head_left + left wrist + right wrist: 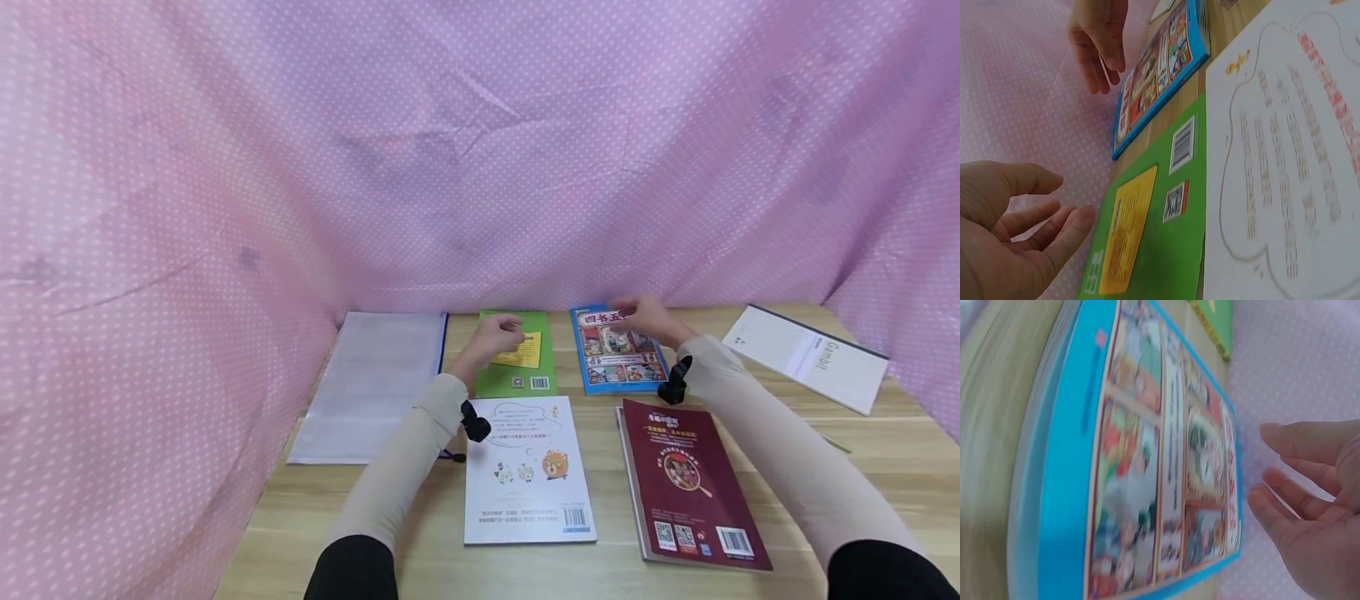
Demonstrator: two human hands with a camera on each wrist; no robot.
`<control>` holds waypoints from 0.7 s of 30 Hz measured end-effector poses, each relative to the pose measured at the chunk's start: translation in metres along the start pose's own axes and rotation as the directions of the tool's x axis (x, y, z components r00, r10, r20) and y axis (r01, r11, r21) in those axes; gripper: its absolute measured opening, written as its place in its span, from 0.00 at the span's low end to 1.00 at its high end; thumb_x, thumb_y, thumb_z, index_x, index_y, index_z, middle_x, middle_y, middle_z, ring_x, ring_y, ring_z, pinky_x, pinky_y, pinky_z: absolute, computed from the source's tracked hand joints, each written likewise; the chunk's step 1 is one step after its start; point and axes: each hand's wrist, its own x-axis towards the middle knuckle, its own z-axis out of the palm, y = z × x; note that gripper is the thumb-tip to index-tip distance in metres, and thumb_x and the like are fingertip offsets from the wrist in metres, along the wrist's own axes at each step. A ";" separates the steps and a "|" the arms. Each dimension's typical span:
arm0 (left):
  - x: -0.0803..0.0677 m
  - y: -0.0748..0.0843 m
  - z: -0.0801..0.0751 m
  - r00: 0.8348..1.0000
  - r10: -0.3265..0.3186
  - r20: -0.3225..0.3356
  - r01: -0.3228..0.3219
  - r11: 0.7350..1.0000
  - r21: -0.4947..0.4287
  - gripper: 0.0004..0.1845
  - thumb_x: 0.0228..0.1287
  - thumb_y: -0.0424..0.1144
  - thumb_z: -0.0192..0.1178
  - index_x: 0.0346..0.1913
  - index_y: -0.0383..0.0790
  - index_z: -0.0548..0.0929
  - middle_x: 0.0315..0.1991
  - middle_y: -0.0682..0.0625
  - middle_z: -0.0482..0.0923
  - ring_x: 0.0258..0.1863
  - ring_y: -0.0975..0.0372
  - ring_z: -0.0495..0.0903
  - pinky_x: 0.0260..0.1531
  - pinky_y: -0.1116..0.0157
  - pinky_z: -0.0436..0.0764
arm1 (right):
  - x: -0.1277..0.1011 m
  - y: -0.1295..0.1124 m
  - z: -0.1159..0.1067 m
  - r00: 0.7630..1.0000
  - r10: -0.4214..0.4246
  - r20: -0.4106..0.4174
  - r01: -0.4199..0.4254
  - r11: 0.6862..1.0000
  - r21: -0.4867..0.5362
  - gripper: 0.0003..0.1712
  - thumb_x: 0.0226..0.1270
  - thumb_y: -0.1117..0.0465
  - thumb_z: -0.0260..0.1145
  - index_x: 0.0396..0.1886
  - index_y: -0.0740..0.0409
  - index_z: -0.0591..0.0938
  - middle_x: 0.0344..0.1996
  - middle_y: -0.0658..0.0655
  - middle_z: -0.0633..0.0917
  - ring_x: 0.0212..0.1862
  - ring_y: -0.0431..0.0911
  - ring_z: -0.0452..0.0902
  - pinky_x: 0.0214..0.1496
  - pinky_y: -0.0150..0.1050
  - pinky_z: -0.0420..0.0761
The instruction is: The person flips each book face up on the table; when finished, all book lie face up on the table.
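Note:
My left hand point(498, 336) hovers over the green book point(1172, 250), fingers loosely bent with nothing between them. That book lies flat, showing a yellow panel and a barcode. Over the blue-bordered comic-style book point(621, 358) is my right hand point(647, 320), its thumb and fingers apart and holding nothing in the right wrist view. Nearer to me, a white book point(525, 500) with cartoon animals lies below the green one. A dark red book point(701, 492) with a magnifying glass picture lies below the blue one.
A translucent zip pouch point(375, 383) lies at the left of the wooden table point(300, 533). At the right is a white notebook point(810, 354), with a thin pen-like stick point(834, 442) in front of it. A pink dotted curtain point(480, 167) hangs behind and at both sides.

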 end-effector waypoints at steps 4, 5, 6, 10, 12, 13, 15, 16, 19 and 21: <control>-0.002 -0.006 -0.010 1.000 -0.004 -0.022 0.004 1.000 0.003 0.27 0.68 0.30 0.61 0.69 0.33 0.74 0.58 0.37 0.78 0.55 0.44 0.83 0.56 0.57 0.85 | 0.007 -0.008 0.009 1.000 0.001 0.019 -0.001 1.000 -0.004 0.34 0.71 0.64 0.66 0.73 0.70 0.68 0.66 0.75 0.74 0.59 0.64 0.78 0.64 0.57 0.80; -0.003 -0.007 -0.012 1.000 -0.005 -0.027 0.005 1.000 0.004 0.27 0.68 0.29 0.61 0.69 0.32 0.74 0.58 0.37 0.78 0.55 0.45 0.83 0.55 0.58 0.86 | 0.008 -0.011 0.012 1.000 0.000 0.025 0.000 1.000 -0.005 0.34 0.71 0.64 0.66 0.73 0.70 0.68 0.66 0.75 0.74 0.60 0.64 0.78 0.65 0.57 0.80; -0.003 -0.008 -0.014 0.999 -0.006 -0.033 0.006 1.000 0.001 0.27 0.67 0.29 0.61 0.69 0.32 0.74 0.57 0.37 0.78 0.55 0.45 0.82 0.55 0.59 0.86 | 0.009 -0.013 0.015 1.000 -0.002 0.028 0.002 1.000 -0.004 0.34 0.71 0.63 0.66 0.73 0.70 0.68 0.66 0.75 0.74 0.60 0.64 0.77 0.65 0.57 0.80; -0.002 -0.015 -0.025 0.998 -0.007 -0.056 0.007 1.000 0.010 0.27 0.66 0.27 0.63 0.68 0.31 0.75 0.57 0.37 0.79 0.54 0.48 0.82 0.52 0.62 0.87 | 0.015 -0.020 0.023 0.999 -0.012 0.042 0.011 1.000 0.023 0.34 0.72 0.64 0.66 0.73 0.70 0.68 0.67 0.75 0.74 0.63 0.66 0.75 0.67 0.58 0.78; -0.003 -0.018 -0.029 0.998 -0.017 -0.060 0.017 1.000 0.005 0.27 0.66 0.27 0.63 0.68 0.31 0.74 0.58 0.36 0.78 0.55 0.48 0.82 0.53 0.62 0.86 | 0.017 -0.025 0.026 0.998 -0.022 0.055 0.019 0.998 0.056 0.34 0.72 0.65 0.66 0.73 0.71 0.67 0.67 0.75 0.74 0.65 0.66 0.74 0.68 0.59 0.77; -0.004 -0.019 -0.031 0.998 -0.016 -0.067 0.016 1.000 0.004 0.28 0.66 0.27 0.63 0.69 0.30 0.74 0.59 0.36 0.78 0.56 0.48 0.81 0.54 0.61 0.86 | 0.018 -0.027 0.028 0.998 -0.028 0.061 0.024 0.997 0.068 0.34 0.72 0.65 0.65 0.74 0.71 0.67 0.67 0.76 0.73 0.65 0.67 0.74 0.68 0.59 0.77; -0.007 -0.021 -0.034 0.997 -0.014 -0.082 0.014 1.000 -0.001 0.28 0.66 0.26 0.62 0.69 0.30 0.73 0.60 0.35 0.77 0.57 0.48 0.79 0.56 0.58 0.85 | 0.020 -0.029 0.031 0.997 -0.044 0.070 0.038 0.996 0.085 0.34 0.72 0.66 0.65 0.74 0.71 0.66 0.67 0.77 0.72 0.66 0.67 0.72 0.68 0.59 0.77; -0.008 -0.022 -0.036 0.996 -0.015 -0.093 0.015 1.000 -0.004 0.28 0.65 0.26 0.61 0.69 0.29 0.73 0.60 0.35 0.77 0.58 0.48 0.79 0.57 0.58 0.85 | 0.021 -0.030 0.033 0.997 -0.044 0.068 0.038 0.995 0.090 0.34 0.72 0.66 0.65 0.74 0.71 0.67 0.67 0.76 0.72 0.67 0.66 0.72 0.68 0.58 0.77; -0.010 -0.027 -0.038 0.990 0.010 -0.139 -0.007 1.000 0.017 0.27 0.63 0.24 0.62 0.66 0.28 0.75 0.59 0.34 0.78 0.58 0.48 0.78 0.55 0.60 0.85 | 0.023 -0.032 0.039 0.996 -0.055 0.066 0.050 0.996 0.079 0.33 0.71 0.67 0.65 0.73 0.72 0.67 0.67 0.77 0.73 0.66 0.67 0.73 0.67 0.56 0.78; -0.011 -0.030 -0.040 0.987 0.012 -0.161 -0.007 0.999 0.031 0.27 0.61 0.22 0.62 0.65 0.27 0.76 0.57 0.33 0.79 0.56 0.48 0.79 0.52 0.62 0.85 | 0.024 -0.034 0.043 0.996 -0.062 0.067 0.058 0.996 0.067 0.33 0.70 0.68 0.66 0.72 0.72 0.68 0.66 0.76 0.74 0.66 0.67 0.73 0.67 0.55 0.79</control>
